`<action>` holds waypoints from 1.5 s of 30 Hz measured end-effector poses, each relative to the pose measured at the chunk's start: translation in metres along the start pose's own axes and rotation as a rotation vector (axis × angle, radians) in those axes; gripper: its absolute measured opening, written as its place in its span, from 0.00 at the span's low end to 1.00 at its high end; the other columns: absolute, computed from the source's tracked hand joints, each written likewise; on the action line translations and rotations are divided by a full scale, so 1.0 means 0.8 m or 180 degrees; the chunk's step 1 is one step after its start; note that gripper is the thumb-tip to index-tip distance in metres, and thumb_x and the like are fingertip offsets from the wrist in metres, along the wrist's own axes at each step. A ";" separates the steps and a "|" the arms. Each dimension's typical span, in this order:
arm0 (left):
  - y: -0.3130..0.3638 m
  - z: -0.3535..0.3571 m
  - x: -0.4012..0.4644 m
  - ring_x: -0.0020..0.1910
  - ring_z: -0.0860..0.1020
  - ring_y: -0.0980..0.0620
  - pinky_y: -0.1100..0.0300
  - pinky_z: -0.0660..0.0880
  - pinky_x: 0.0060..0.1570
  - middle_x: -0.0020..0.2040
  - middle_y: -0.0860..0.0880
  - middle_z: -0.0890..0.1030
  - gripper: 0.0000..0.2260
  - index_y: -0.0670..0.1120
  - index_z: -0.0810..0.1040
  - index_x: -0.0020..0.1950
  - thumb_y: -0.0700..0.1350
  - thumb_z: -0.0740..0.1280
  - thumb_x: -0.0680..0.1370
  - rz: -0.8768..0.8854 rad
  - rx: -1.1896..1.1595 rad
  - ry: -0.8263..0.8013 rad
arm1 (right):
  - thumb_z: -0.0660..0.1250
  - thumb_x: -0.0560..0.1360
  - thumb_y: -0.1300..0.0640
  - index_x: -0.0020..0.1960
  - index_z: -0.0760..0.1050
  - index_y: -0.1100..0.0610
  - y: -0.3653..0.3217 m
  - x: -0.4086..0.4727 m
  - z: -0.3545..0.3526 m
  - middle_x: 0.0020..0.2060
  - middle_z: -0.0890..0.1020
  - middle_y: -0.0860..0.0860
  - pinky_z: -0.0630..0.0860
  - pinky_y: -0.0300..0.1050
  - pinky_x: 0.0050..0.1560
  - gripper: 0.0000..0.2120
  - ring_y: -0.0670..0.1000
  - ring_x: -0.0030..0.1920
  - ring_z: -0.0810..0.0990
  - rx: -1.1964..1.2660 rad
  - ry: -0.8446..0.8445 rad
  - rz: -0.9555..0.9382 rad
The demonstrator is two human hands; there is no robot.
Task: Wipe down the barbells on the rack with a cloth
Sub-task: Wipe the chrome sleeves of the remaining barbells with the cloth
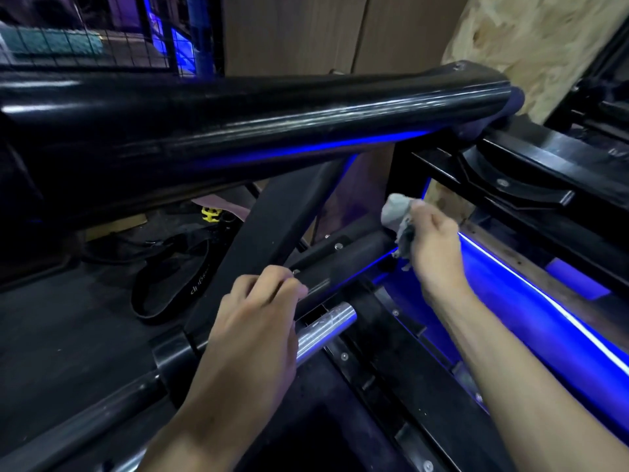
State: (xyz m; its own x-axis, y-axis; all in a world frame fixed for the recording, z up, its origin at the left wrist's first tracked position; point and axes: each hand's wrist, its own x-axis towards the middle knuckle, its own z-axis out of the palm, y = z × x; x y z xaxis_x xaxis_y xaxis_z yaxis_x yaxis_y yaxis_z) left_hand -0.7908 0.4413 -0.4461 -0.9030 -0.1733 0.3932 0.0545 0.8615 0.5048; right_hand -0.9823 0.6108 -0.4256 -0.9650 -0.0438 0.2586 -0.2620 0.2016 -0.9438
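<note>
Clutching a bunched grey cloth [398, 219], the right hand [432, 243] presses it against the dark bar [343, 260] low on the rack — left hand [258, 321] curled around the silver bar [326, 327].

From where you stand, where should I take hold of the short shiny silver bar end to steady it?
Grip the silver bar end around its bare round shaft near the free tip, coming from above and the right. The left hand covers its inner part, and black rack plates sit close beneath.
</note>
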 end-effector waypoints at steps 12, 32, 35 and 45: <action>0.002 0.002 0.003 0.48 0.74 0.49 0.49 0.77 0.47 0.55 0.57 0.76 0.20 0.49 0.79 0.56 0.31 0.74 0.68 -0.0099 0.0070 0.0035 | 0.67 0.77 0.64 0.59 0.75 0.62 -0.043 -0.011 0.010 0.59 0.82 0.68 0.83 0.50 0.42 0.11 0.61 0.54 0.86 0.1703 -0.0721 0.2033; 0.004 0.004 0.002 0.49 0.73 0.48 0.51 0.73 0.47 0.55 0.56 0.75 0.20 0.49 0.78 0.57 0.34 0.73 0.67 -0.0112 0.0190 0.0017 | 0.71 0.71 0.60 0.49 0.82 0.57 -0.040 -0.005 0.018 0.34 0.83 0.51 0.76 0.46 0.39 0.07 0.52 0.33 0.77 -0.0735 -0.1033 0.0933; 0.004 0.004 0.002 0.49 0.73 0.48 0.50 0.75 0.48 0.56 0.56 0.75 0.20 0.49 0.78 0.57 0.35 0.72 0.68 -0.0099 0.0204 0.0016 | 0.76 0.74 0.53 0.47 0.79 0.57 -0.034 -0.005 0.020 0.34 0.82 0.51 0.77 0.46 0.35 0.09 0.51 0.28 0.77 -0.0799 -0.0863 0.0959; 0.006 0.003 0.001 0.50 0.73 0.48 0.48 0.75 0.49 0.55 0.57 0.74 0.20 0.49 0.77 0.57 0.34 0.72 0.69 -0.0154 0.0226 -0.0013 | 0.60 0.71 0.77 0.59 0.81 0.59 -0.039 -0.011 0.005 0.47 0.84 0.61 0.74 0.39 0.30 0.24 0.52 0.37 0.80 -0.0308 -0.1210 0.0938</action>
State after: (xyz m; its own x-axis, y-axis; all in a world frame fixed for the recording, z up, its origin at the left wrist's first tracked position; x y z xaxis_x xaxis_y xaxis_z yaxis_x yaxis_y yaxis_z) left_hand -0.7918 0.4466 -0.4450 -0.9055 -0.2138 0.3665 -0.0194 0.8838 0.4675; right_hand -0.9658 0.6008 -0.3996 -0.9383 -0.3216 -0.1271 0.0076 0.3483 -0.9373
